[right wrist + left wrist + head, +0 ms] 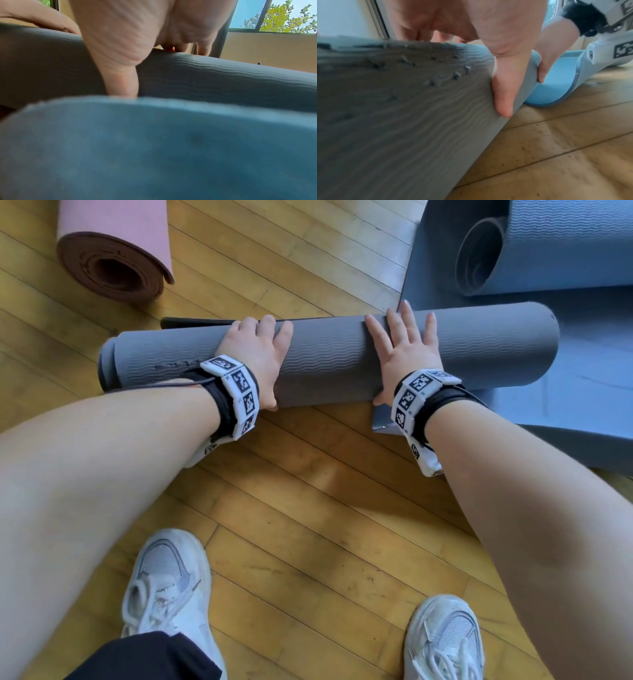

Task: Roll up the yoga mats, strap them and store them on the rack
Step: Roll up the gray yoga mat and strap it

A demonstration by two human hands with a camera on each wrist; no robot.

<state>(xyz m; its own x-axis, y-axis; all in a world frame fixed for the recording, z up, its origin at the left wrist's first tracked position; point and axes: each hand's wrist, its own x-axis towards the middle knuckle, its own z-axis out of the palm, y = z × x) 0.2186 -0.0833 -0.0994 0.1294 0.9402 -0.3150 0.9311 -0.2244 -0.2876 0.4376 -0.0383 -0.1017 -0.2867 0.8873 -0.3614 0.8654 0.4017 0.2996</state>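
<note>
A grey ribbed yoga mat [329, 354], rolled into a thick tube, lies crosswise on the wooden floor [308, 491]. My left hand [257, 347] grips its left half, fingers curled over the crest and the thumb [505, 88] pressed down the near side of the mat [393, 108]. My right hand [404, 347] rests on the right half, fingers spread and straight on top. Its thumb [120, 75] runs down the roll's near side [205, 78]. A dark flat strip [191, 321] pokes out behind the roll's left part. The roll's right end lies on an unrolled blue mat [582, 412].
A loosely rolled pink mat [113, 258] lies at the far left. Another partly rolled blue-grey mat [548, 248] sits at the far right on the blue sheet [154, 148]. My two white trainers [168, 587] [445, 642] stand on bare floor just behind the roll.
</note>
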